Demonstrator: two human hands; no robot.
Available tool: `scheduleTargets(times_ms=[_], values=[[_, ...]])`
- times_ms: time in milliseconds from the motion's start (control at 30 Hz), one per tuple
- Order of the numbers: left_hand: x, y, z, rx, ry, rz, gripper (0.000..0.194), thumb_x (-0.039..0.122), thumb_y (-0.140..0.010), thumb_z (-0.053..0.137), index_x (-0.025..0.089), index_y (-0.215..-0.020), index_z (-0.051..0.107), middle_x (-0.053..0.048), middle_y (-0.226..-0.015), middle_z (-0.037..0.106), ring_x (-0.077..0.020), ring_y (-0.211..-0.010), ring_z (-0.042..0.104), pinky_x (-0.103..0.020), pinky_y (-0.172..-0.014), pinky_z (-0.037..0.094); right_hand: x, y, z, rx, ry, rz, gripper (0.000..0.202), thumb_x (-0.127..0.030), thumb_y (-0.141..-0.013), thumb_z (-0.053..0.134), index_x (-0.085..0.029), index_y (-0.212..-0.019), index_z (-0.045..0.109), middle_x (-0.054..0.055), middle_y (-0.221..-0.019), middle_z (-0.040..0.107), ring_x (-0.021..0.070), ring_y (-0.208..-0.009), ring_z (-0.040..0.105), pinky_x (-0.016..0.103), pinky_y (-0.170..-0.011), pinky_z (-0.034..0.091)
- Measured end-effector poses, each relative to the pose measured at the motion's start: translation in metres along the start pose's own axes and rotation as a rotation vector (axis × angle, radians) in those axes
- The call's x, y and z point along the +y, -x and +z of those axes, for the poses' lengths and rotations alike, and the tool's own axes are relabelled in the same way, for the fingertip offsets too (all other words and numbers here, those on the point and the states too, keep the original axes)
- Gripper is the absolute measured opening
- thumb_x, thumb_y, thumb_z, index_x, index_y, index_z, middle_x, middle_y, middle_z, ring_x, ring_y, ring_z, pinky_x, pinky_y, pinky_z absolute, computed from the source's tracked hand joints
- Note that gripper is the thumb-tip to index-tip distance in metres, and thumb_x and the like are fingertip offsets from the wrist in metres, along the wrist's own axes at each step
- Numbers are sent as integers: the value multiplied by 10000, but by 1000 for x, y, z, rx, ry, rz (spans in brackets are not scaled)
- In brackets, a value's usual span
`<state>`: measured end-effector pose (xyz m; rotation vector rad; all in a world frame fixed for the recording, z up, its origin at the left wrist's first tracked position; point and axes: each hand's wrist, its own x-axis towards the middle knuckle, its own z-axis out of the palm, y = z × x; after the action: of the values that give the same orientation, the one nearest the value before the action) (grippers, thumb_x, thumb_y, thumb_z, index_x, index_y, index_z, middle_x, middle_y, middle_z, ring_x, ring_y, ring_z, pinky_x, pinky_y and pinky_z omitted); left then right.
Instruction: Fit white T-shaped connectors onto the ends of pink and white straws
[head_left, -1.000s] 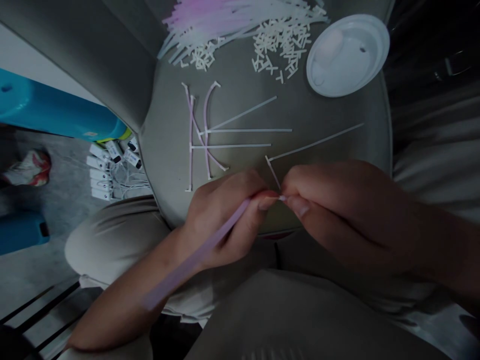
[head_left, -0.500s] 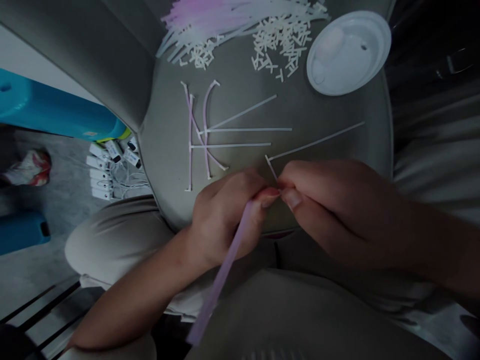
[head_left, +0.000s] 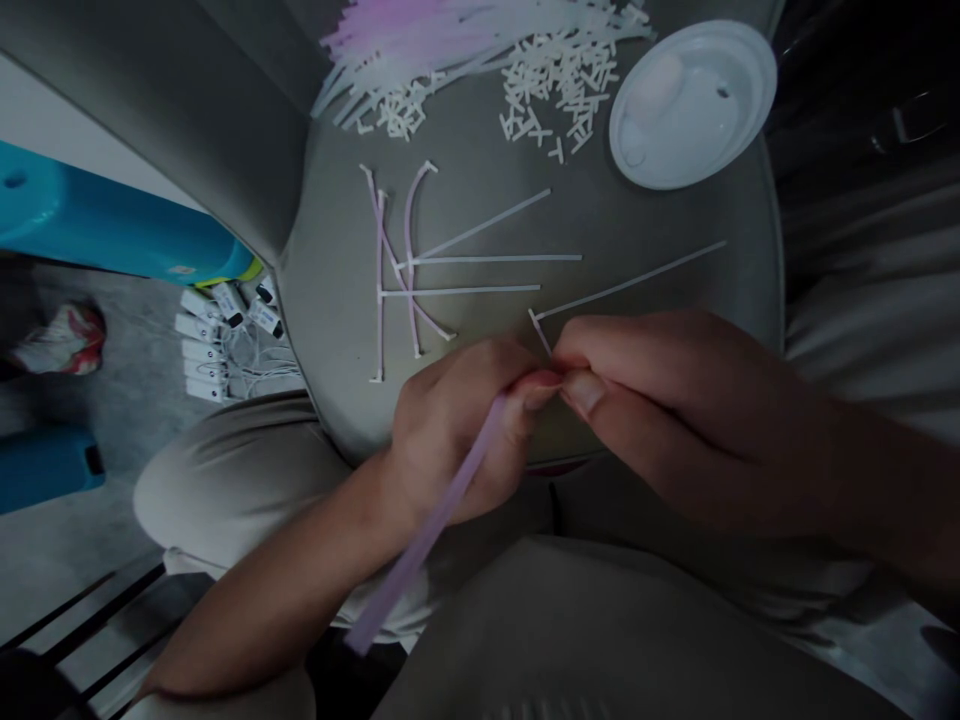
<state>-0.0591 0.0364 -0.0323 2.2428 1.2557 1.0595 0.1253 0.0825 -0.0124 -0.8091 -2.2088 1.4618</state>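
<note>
A pinkish-purple tube point(head_left: 435, 525) passes out of my left hand point(head_left: 465, 430), which is closed around it, and its free end points down toward my lap. My right hand point(head_left: 660, 410) is pinched, fingertips touching those of my left hand; the small piece between them is hidden. From the right hand's pinch a short tube point(head_left: 544, 338) runs up to a white connector point(head_left: 534, 315), joined to a long pale tube point(head_left: 637, 278). Left of this, joined pale and purple tubes point(head_left: 480, 291) with small white end pieces lie on the grey seat point(head_left: 330, 300).
At the back of the seat are a heap of pink and white tubes point(head_left: 420, 40), several small white connectors point(head_left: 559, 75) and a white bowl point(head_left: 694, 110). White devices with cables point(head_left: 206, 345) and a blue case point(head_left: 112, 215) are at the left.
The free end of the purple tube has swung left and slightly up. Both hands stay pressed together in nearly the same place.
</note>
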Motion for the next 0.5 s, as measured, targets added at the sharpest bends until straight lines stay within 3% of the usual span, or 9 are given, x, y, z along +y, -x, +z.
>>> scheduleTargets(times_ms=[267,500], values=[[0,0,6,28,-7,2,237,239,-1054,454,199,-864,589,22,-687,685,-78,-596,651,-189,-569,546,-2,0,3,31,-27,46,268,-102,-941,395,-220,-702,408,-68,-623,432,93,-571,373,284,-582,293],[2,-2,0,-2,31,-59,315,265,-1088,398,203,-859,604,28,-741,699,-55,-646,652,-189,-584,547,-4,-1,3,77,-143,34,325,-78,-929,412,-234,-657,329,-76,-625,369,84,-595,352,264,-587,305]])
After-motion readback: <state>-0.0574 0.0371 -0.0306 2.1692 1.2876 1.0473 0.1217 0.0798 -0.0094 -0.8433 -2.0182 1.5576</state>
